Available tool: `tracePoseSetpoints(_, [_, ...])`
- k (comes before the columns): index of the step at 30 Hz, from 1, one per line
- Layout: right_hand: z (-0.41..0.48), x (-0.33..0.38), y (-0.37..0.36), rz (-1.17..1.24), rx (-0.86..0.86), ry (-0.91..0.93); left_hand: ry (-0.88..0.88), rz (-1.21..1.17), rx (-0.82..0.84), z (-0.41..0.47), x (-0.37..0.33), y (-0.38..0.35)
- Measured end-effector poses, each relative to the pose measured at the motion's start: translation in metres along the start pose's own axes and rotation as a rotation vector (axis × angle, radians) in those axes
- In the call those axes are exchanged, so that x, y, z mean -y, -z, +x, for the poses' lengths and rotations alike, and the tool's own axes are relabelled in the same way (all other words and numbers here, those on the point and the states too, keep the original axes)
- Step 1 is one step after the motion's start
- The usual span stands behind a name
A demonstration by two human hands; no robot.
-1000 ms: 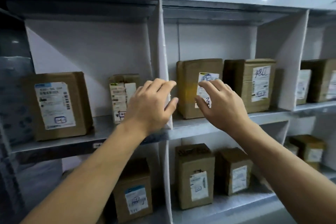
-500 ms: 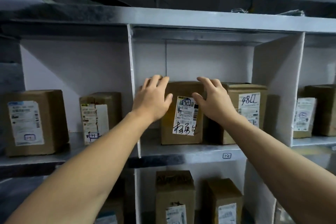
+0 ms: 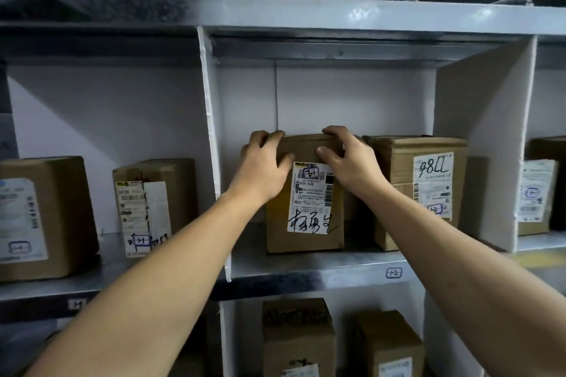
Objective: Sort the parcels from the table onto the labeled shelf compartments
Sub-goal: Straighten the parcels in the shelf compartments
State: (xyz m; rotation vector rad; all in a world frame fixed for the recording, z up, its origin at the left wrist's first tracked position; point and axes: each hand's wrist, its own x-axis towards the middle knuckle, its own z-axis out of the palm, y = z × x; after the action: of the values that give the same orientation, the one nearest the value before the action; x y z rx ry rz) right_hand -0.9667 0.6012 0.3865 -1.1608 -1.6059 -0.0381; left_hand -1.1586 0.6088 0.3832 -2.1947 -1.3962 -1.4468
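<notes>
On shelf [image 3: 306, 275], left grip [image 3: 263, 168] holds parcel [image 3: 306, 242].

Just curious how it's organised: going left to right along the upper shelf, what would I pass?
Large brown cardboard box, narrow brown double-labelled box, white divider, brown parcel with scrawled label, brown box marked 98LL.

The centre parcel [image 3: 306, 239] is showing matt brown cardboard, and its white paper label [image 3: 309, 199] is looking smooth and faintly shiny. The right-hand parcel [image 3: 395, 168] is showing creased, rougher cardboard. Across the middle and top of the frame, the shelf board [image 3: 291, 266] and upper rail [image 3: 337, 14] are gleaming as smooth grey metal. The white dividers [image 3: 477, 138] are looking like matt board, the left one fraying along its front edge.
</notes>
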Motion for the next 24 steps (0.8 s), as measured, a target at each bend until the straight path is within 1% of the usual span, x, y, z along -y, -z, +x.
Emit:
tracePoseSetpoints(3, [-0.005, -0.006, -0.001, -0.007, 0.017, 0.029, -0.023, 0.029, -0.016, -0.007, -0.001, -0.002])
tracePoseSetpoints(7, [-0.002, -0.007, 0.003, 0.038, 0.056, 0.048, -0.004, 0.052, -0.026, -0.012, -0.005, 0.005])
tracePoseSetpoints(13, [-0.002, -0.005, 0.006, 0.09, 0.111, 0.062, 0.096, 0.051, -0.02, -0.014, -0.023, 0.014])
tracePoseSetpoints(24, [-0.002, -0.006, 0.0, 0.152, 0.108, 0.029, 0.106, 0.085, -0.016, -0.012, -0.022, 0.018])
